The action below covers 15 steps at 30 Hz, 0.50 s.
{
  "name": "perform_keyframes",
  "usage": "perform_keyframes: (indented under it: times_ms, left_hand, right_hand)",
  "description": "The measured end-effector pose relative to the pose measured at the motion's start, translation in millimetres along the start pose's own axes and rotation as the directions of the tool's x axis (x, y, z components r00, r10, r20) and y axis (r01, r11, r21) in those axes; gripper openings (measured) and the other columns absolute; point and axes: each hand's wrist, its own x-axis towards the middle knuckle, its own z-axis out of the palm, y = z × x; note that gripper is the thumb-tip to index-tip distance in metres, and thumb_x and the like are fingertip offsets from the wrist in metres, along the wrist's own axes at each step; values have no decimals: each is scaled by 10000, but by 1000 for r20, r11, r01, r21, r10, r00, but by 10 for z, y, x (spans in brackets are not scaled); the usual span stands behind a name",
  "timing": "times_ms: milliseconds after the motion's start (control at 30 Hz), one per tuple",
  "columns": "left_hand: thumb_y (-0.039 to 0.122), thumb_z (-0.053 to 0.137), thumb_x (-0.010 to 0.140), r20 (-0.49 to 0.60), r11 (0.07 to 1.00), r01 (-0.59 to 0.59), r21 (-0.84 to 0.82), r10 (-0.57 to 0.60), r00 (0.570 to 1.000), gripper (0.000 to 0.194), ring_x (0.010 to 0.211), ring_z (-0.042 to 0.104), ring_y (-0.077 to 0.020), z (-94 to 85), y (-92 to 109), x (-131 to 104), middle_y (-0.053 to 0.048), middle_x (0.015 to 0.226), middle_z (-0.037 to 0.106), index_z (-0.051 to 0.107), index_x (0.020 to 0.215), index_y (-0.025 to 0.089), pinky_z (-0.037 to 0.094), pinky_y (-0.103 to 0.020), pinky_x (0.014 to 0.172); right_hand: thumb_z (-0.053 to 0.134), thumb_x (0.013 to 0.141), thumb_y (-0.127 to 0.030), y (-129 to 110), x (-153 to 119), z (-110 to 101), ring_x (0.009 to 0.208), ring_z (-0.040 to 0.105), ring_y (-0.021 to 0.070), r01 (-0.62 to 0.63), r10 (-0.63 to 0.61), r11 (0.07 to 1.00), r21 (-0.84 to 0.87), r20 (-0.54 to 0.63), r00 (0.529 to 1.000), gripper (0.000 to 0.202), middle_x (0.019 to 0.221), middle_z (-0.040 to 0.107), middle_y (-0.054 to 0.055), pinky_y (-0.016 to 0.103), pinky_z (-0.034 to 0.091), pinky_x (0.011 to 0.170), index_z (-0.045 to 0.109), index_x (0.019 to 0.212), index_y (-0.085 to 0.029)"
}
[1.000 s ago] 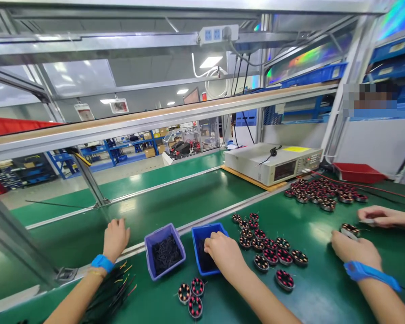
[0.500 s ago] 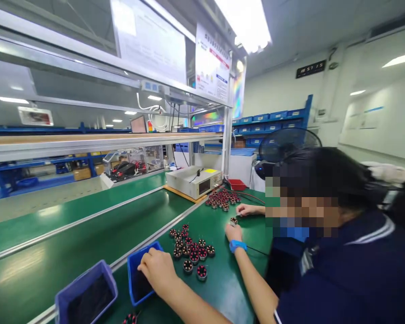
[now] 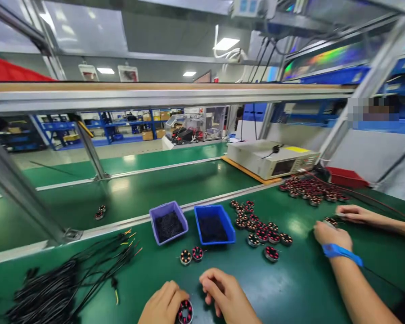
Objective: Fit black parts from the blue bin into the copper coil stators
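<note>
At the bottom of the head view, my left hand (image 3: 164, 303) is closed round the side of a small round motor stator (image 3: 185, 312) with red windings. My right hand (image 3: 226, 294) is just right of it, apart from the stator. Its thumb and fingers are curled together, and whatever they may pinch is too small to make out. Two more stators (image 3: 197, 254) sit on the green bench beyond my hands. Behind them stand a purple bin (image 3: 150, 216) and a blue bin (image 3: 232, 227), both holding fine black pieces.
Black cables (image 3: 47, 288) with bared coloured ends lie at left. Several stators (image 3: 261, 234) are grouped right of the blue bin. A co-worker's hands (image 3: 334, 234) handle another stator at right. A bench instrument (image 3: 270, 157) and a red tray (image 3: 347, 177) stand farther back.
The view has swung left. My right hand has left the blue bin and come back near the bench front. My left hand and its stator are now in view.
</note>
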Motion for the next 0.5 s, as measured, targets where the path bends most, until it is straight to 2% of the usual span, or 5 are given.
perform_keyframes:
  times_ms: [100,267,367,500]
  left_hand:
    - [473,704,879,25,999,-47,3,47,999,337,844,686,-221,127,-17,7,-33,982,679,600,1124,266,565,-296,750]
    - [476,729,828,-22,999,-15,32,15,1000,363,785,656,-234,285,5,-12,-32,925,663,601,1087,257,540,-319,697]
    - [418,802,770,15,998,-20,58,20,1000,416,801,664,-241,230,34,-2,-33,932,672,599,1090,247,541,-319,698]
    - [341,816,777,108,996,-56,75,48,993,405,833,684,-236,15,91,63,-38,965,692,593,1096,228,550,-304,705]
  right_hand:
    - [566,897,-584,96,-66,77,566,587,136,-111,110,987,113,12,994,404,688,593,-11,166,375,415,659,882,-190]
    - [623,842,-608,8,-9,140,569,571,146,-86,88,993,76,-26,996,417,657,601,-12,215,444,517,683,782,-200]
    - [629,832,-609,-21,12,152,559,568,151,-89,91,994,63,-29,995,417,649,606,-10,239,464,562,686,767,-201]
    - [629,836,-613,25,-10,146,561,577,159,-100,102,993,69,-22,995,417,663,621,-3,242,463,561,700,794,-204]
